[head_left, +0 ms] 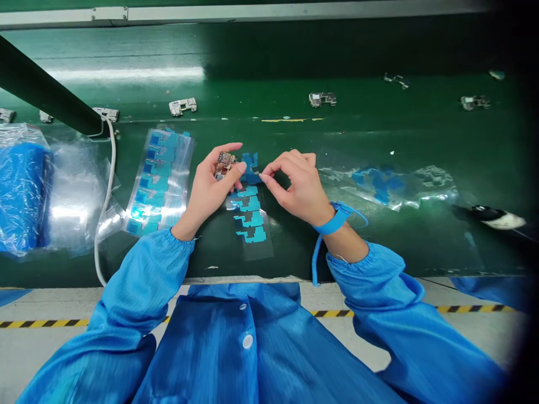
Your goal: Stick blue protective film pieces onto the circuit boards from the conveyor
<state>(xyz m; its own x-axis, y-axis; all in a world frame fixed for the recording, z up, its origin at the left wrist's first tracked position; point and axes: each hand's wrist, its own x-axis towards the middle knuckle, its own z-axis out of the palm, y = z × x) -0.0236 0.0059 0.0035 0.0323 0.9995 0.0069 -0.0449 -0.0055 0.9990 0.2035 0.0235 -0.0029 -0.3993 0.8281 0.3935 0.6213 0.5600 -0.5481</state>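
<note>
My left hand (213, 182) holds a small circuit board (226, 160) between thumb and fingers, just over the upper end of a clear sheet. Blue cut-out film stickers (251, 219) lie in a column down that sheet. At the sheet's top a darker blue film sticker (251, 165) stands beside the board. My right hand (295, 179) is closed in a pinch at this sticker's right edge; whether it is fully off the sheet I cannot tell. A blue wrist strap (332, 220) with a coiled cord is round my right wrist.
To the left lie a stack of film sticker sheets (156, 182), a white cable (110, 191) and a plastic-wrapped blue bundle (23, 193). Several boards, one a silvery board (183, 106), lie along the back. Crumpled clear film (383, 182) and a black-and-white object (497, 217) are at right.
</note>
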